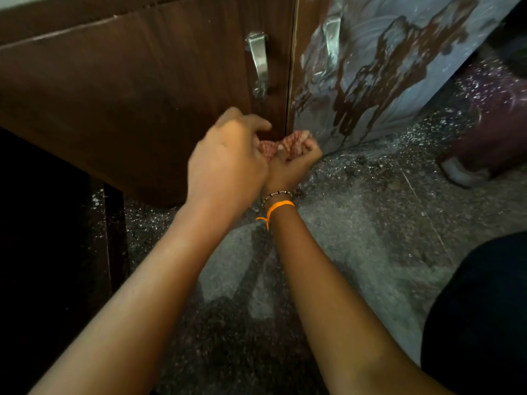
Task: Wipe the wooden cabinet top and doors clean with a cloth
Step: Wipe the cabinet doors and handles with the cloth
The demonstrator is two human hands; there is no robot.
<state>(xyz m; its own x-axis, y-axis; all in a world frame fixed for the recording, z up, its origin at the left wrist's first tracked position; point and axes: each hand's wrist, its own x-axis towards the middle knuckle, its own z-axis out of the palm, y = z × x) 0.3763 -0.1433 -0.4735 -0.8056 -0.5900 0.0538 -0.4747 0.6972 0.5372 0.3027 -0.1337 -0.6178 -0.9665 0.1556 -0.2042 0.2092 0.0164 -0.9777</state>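
Note:
Two dark wooden cabinet doors fill the top of the head view. The left door point(128, 89) looks plain brown, with a metal handle point(258, 64). The right door point(385, 67) is streaked with pale wet film and carries its own handle point(332, 35). Low down at the seam between the doors, both of my hands meet around a small bunched pinkish-red cloth point(295, 139). My right hand point(296, 162), wrist wearing an orange thread and a bead bracelet, grips the cloth from below. My left hand point(228, 163) curls over it from the left, fingers on the cloth.
Speckled stone floor point(356, 229) runs under the cabinet, with pale wet patches. A dark opening point(42, 238) lies at the left below the left door. A maroon object point(490, 138) stands at the right on the floor. My dark-clothed knee point(484, 309) is at the lower right.

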